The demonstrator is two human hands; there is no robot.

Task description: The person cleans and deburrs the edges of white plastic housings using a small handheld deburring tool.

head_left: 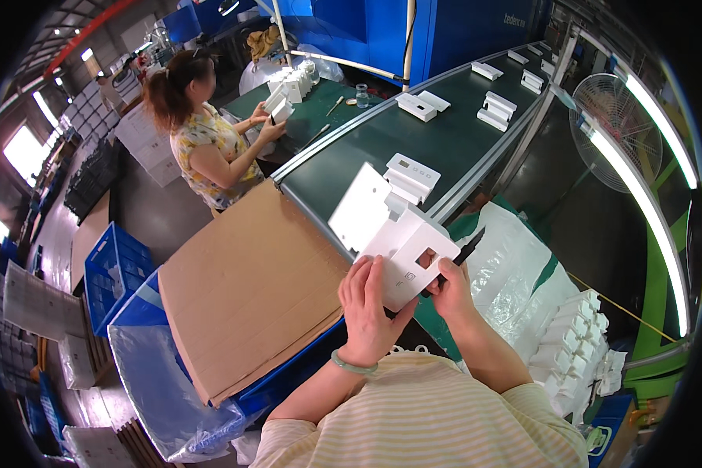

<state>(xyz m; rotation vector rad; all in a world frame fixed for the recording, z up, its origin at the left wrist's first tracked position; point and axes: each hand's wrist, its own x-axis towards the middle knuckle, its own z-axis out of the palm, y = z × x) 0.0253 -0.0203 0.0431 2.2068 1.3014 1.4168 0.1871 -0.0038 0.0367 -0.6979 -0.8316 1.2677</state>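
Note:
My left hand [364, 308], with a pale green bangle at the wrist, is closed on the near side of a white plastic housing [404, 261]. A flat white panel stands up from the housing's far left side, and a square hole is cut in the face toward me. My right hand [452, 295] is closed at the housing's right edge, its thumb beside the hole. A slim black tool [469, 247] sticks out past those fingers; whether it is a knife cannot be made out. Just beyond lies another white housing [411, 176] on the green conveyor belt [320, 187].
More white housings [423, 104] lie farther up the belt. A cardboard sheet [249, 288] covers a blue crate at my left. Stacked white parts [573, 347] and plastic-wrapped sheeting [503, 261] are at my right, near a fan [618, 129]. A co-worker [214, 148] handles a white part across the belt.

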